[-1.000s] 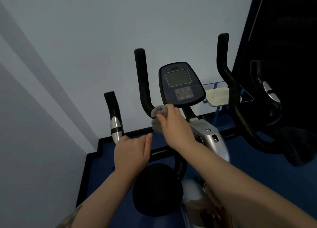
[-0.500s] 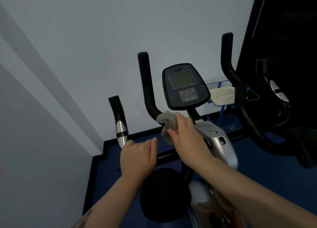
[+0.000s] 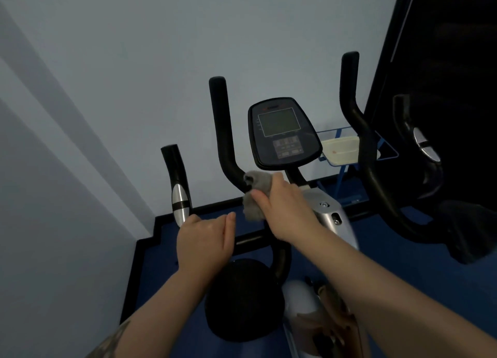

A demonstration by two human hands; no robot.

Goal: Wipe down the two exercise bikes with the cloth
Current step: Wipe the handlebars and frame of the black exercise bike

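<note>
An exercise bike fills the middle of the view, with a console (image 3: 282, 133), black handlebars (image 3: 223, 131) and a black seat (image 3: 243, 300). My right hand (image 3: 285, 207) grips a grey cloth (image 3: 255, 193) wrapped round the lower bend of the left inner handlebar, just below the console. My left hand (image 3: 204, 236) curls over the lower left grip, beside its silver sensor (image 3: 179, 201). A second black bike (image 3: 419, 153) stands at the right, partly cut off by the frame edge.
A pale wall rises close behind the bike. The floor (image 3: 166, 271) is blue with a black border. A blue wire rack holding a white tray (image 3: 340, 149) sits behind the console. A dark panel (image 3: 443, 48) fills the upper right.
The view has shifted slightly. My right hand with the cloth stays on the handlebar bend, rubbing over a short stretch. My left hand keeps its hold on the lower grip.
</note>
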